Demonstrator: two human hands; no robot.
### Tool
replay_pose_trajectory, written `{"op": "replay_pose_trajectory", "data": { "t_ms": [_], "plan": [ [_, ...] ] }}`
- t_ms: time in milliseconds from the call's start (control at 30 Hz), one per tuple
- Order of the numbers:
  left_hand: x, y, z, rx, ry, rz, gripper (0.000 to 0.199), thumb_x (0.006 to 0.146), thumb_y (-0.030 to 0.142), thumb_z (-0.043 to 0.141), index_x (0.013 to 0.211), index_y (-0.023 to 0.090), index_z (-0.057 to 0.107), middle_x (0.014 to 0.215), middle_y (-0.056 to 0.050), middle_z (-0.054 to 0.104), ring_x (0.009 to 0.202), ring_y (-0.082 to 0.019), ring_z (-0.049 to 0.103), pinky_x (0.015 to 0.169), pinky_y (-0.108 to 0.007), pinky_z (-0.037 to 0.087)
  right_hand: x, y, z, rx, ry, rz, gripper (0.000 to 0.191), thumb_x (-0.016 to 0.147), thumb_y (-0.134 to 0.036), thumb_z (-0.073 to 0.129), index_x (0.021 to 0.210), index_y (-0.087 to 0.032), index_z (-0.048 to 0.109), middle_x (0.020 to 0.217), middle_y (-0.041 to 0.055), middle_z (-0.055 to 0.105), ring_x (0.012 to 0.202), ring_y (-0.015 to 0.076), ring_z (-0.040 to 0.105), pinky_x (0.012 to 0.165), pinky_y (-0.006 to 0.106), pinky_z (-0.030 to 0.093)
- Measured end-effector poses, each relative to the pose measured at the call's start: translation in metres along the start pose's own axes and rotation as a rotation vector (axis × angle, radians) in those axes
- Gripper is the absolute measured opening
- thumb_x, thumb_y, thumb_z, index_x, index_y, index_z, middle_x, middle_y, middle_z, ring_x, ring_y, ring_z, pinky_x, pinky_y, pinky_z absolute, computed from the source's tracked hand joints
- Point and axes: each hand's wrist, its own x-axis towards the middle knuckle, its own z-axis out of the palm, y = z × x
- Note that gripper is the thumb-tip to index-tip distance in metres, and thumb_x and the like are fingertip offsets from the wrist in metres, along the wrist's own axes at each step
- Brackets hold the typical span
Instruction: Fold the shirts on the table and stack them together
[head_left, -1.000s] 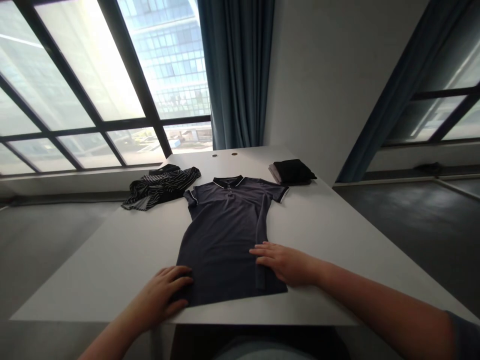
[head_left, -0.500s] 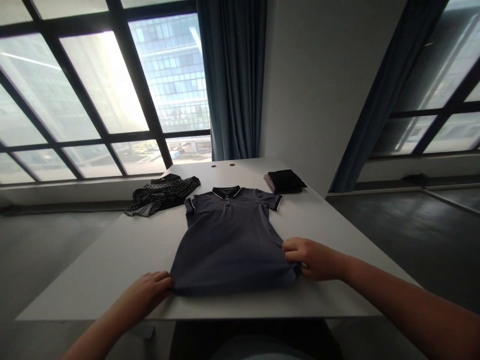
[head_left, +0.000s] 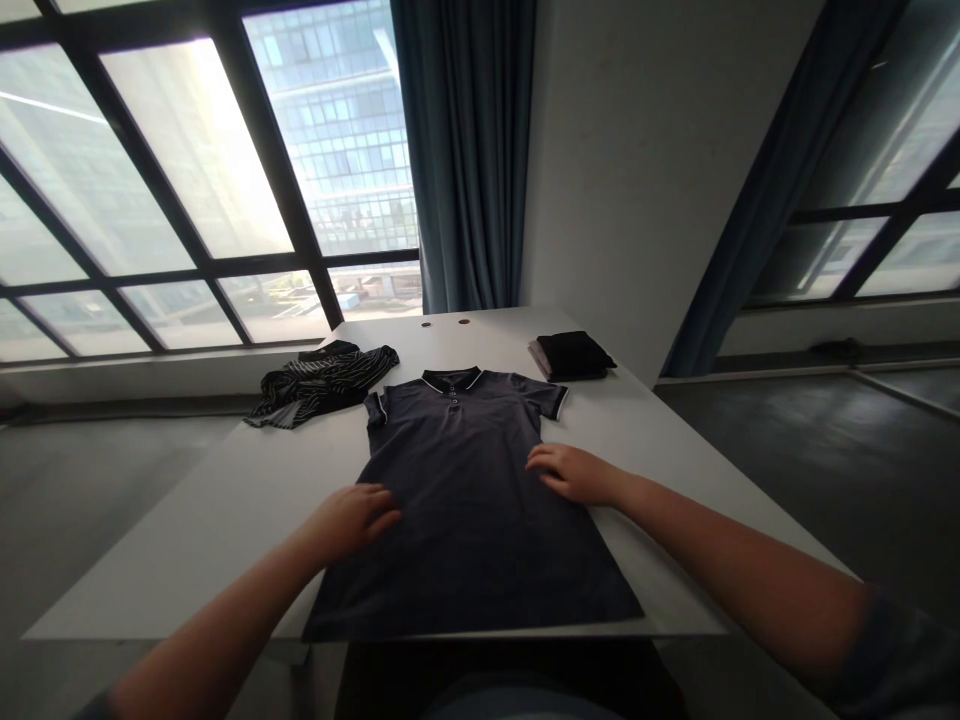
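A dark grey polo shirt (head_left: 465, 530) lies spread flat, front up, its collar away from me and its hem along the near table edge. Black trim with a white line runs round the collar and sleeve ends. My left hand (head_left: 358, 520) is over the shirt's left side, fingers stretched out and holding nothing. On the opposite side edge, my right hand (head_left: 574, 473) is at the shirt's middle height, its fingers apart and extended over the cloth. Whether either hand presses on the fabric is hard to tell.
The shirt is on a white table (head_left: 225, 540). A crumpled black-and-white striped garment (head_left: 322, 383) lies at the back left. Folded dark clothes (head_left: 574, 356) are stacked at the back right. Two small round table inserts (head_left: 463, 322) show near the far end.
Both hands have let go of the hem corners and moved up along the shirt's sides. The hem, raised and blurred before, now lies flat and reaches the near table edge.
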Motion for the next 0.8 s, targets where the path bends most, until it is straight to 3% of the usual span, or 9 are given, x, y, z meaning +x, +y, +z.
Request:
{"op": "replay_pose_trajectory", "data": {
  "t_ms": [100,233,400,567,700,800],
  "plan": [
    [0.076,-0.008,0.003,0.034,0.036,-0.093,0.042,0.105,0.05,0.042,0.117,0.025,0.074,0.122,-0.01,0.072,0.106,-0.027,0.071,0.095,-0.038,0.053,0.072,0.03,0.005,-0.09,0.023,0.114,0.045,0.097,-0.033,0.061,0.138,-0.014,0.069,0.151,0.0186,0.058,0.143,0.0301,0.053,0.122,0.042,0.039],
    [0.184,-0.018,0.006,0.039,0.05,-0.338,0.048,0.104,0.052,0.044,0.132,0.023,0.07,0.142,-0.015,0.064,0.128,-0.032,0.063,0.109,-0.042,0.048,0.166,0.051,0.011,-0.167,-0.023,0.336,0.062,0.102,-0.043,0.056,0.155,-0.01,0.053,0.166,0.0191,0.041,0.159,0.0313,0.029,0.131,0.04,0.021],
    [0.294,-0.031,0.013,0.039,0.129,-0.541,0.071,0.105,0.055,0.029,0.162,0.014,0.04,0.169,-0.023,0.033,0.153,-0.041,0.038,0.117,-0.055,0.04,0.245,0.075,0.019,-0.166,-0.008,0.512,0.075,0.106,-0.053,0.044,0.167,-0.013,0.03,0.175,0.0204,0.019,0.162,0.0385,0.014,0.128,0.059,0.018],
    [0.348,-0.064,0.032,0.008,0.141,-0.603,0.078,0.104,0.057,0.024,0.169,0.014,0.024,0.177,-0.017,0.01,0.163,-0.037,0.01,0.129,-0.059,0.017,0.279,0.115,0.03,-0.162,0.01,0.554,0.074,0.107,-0.053,0.033,0.171,-0.018,0.018,0.178,0.0103,0.008,0.164,0.0333,0.006,0.13,0.056,0.01],
    [0.363,-0.092,0.05,-0.047,0.069,-0.573,0.08,0.102,0.062,0.02,0.17,0.019,0.022,0.178,-0.009,0.009,0.164,-0.033,0.01,0.13,-0.059,0.013,0.288,0.142,0.039,-0.126,-0.058,0.546,0.076,0.106,-0.06,0.029,0.171,-0.023,0.016,0.179,0.0066,0.005,0.163,0.0334,0.006,0.129,0.06,0.009],
    [0.367,-0.105,0.06,-0.058,0.108,-0.569,0.083,0.1,0.068,0.02,0.17,0.025,0.022,0.178,-0.005,0.009,0.164,-0.035,0.009,0.13,-0.062,0.01,0.291,0.154,0.043,-0.117,-0.053,0.568,0.075,0.105,-0.065,0.026,0.171,-0.031,0.016,0.179,0.0033,0.004,0.163,0.0351,0.004,0.127,0.067,0.002]
  ]
}}
